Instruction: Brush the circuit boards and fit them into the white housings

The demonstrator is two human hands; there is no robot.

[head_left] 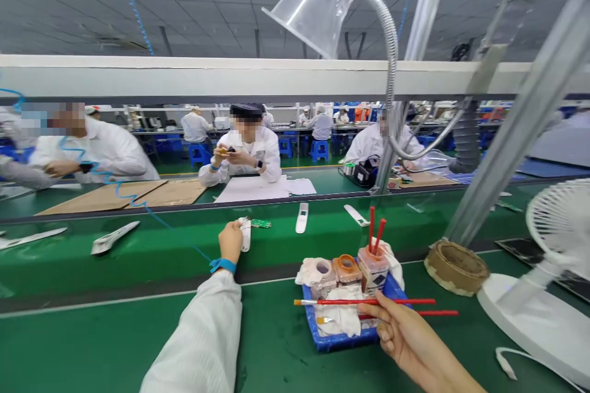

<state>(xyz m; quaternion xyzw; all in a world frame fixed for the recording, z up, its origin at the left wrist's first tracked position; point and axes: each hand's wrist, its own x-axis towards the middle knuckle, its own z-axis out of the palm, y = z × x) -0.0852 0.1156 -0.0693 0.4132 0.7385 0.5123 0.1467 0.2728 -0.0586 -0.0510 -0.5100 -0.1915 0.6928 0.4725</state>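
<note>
My left hand (230, 242), with a blue wrist strap, is stretched out to the raised green strip and closed on a white plastic casing (246, 236). A green circuit board (261, 223) sticks out beside the casing's upper end. Between the thumb and fingers of my right hand (395, 325) is a red-handled paintbrush (336, 302), held level with its bristles to the left. Below it, a second red brush (326, 320) rests over white cloth (343, 316) in a blue tray (325, 344). Small jars (346, 270) stand in the tray; one holds red sticks (371, 227).
On the raised strip lie more white casings (302, 218). To the right are a tape roll (456, 265) and a white fan (530, 295) with its cable. A lamp on a flexible neck (391, 55) hangs overhead. Across the strip sit several people in white (251, 153).
</note>
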